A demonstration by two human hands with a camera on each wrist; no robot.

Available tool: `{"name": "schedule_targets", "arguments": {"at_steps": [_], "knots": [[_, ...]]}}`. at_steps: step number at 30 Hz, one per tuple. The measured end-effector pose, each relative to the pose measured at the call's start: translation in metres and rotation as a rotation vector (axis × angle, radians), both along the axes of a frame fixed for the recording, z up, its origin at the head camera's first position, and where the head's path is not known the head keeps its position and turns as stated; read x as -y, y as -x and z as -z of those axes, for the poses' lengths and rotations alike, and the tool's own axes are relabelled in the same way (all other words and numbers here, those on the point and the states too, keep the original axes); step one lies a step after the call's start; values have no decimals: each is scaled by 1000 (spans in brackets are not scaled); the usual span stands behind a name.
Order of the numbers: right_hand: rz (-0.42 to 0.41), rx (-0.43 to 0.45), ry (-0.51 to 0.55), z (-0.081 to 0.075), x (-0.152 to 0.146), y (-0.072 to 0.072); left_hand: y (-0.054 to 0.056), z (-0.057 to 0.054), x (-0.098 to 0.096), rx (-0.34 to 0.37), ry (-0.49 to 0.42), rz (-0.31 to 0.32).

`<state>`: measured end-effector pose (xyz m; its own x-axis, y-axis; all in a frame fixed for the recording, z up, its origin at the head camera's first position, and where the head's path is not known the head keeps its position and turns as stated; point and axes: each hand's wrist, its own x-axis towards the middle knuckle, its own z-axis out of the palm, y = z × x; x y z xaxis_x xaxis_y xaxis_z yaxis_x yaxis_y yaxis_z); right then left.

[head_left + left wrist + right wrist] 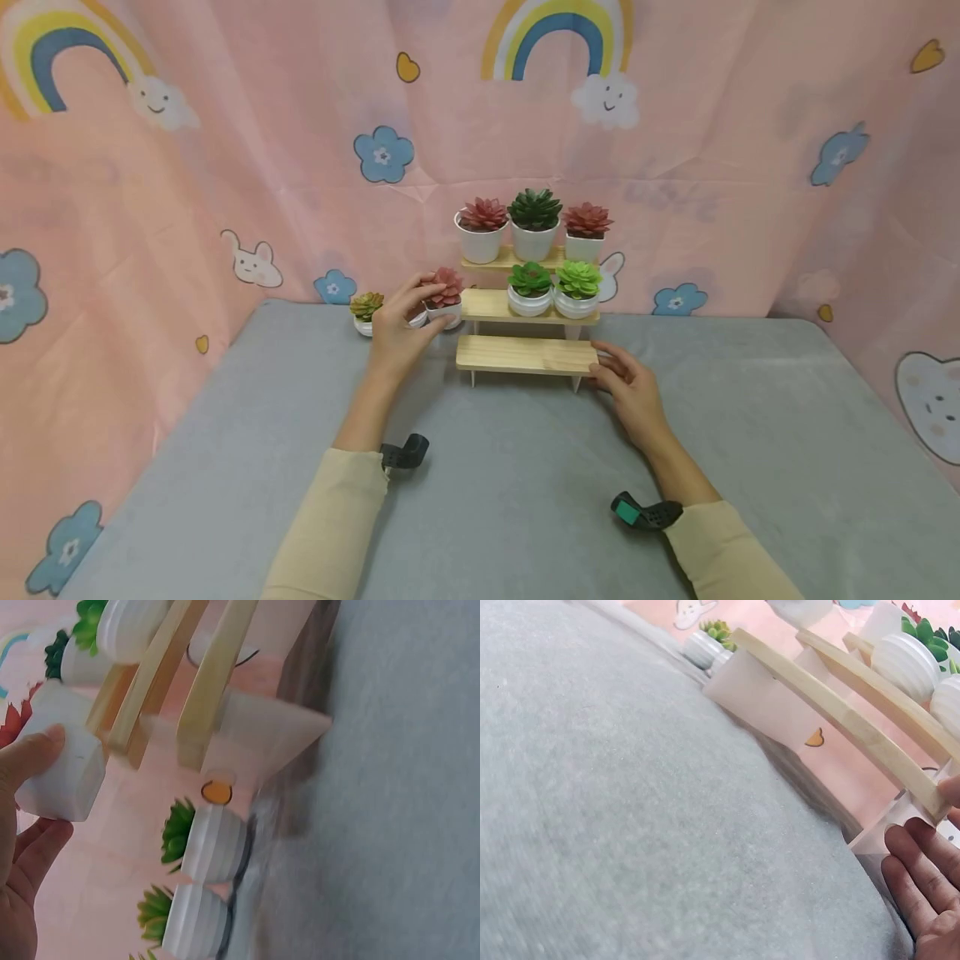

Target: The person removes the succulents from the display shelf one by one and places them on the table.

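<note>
My left hand [397,329] pinches a white pot with a red succulent [446,287] between thumb and fingers. The left wrist view shows this pot [67,761] raised beside the left end of the middle shelf. At the right end of the lowest shelf [525,354] of a three-step wooden plant stand, my right hand [633,396] holds the board's corner. In the right wrist view, its thumb lies on the board [855,724] and the other fingers extend by the pale support leg [889,825]. The middle shelf bears a dark green succulent [530,279] and a bright green succulent [577,279].
Three potted succulents stand on the top shelf: a red one [483,217], a dark green one [535,210] and another red one [587,221]. Left of the stand, a yellow-green succulent [367,308] sits on the grey cloth [510,492]. A pink patterned curtain [300,150] hangs behind.
</note>
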<state>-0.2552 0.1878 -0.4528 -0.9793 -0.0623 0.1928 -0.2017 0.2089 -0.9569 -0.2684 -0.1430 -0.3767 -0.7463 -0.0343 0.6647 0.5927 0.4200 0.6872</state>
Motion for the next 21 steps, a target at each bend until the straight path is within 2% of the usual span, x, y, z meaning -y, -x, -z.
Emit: {"name": "schedule_targets", "arguments": {"at_steps": [3,6,16,21], "knots": [[2,-4,2,0,0,0,0,0,7,22,6,-2],[-2,-6,3,1,2,1,2,5,13,54,9,4],[-1,-6,-3,0,1,-1,8,33,14,185,33,3],[-2,-1,-3,-2,1,-1,9,41,12,220,-1,10]]}}
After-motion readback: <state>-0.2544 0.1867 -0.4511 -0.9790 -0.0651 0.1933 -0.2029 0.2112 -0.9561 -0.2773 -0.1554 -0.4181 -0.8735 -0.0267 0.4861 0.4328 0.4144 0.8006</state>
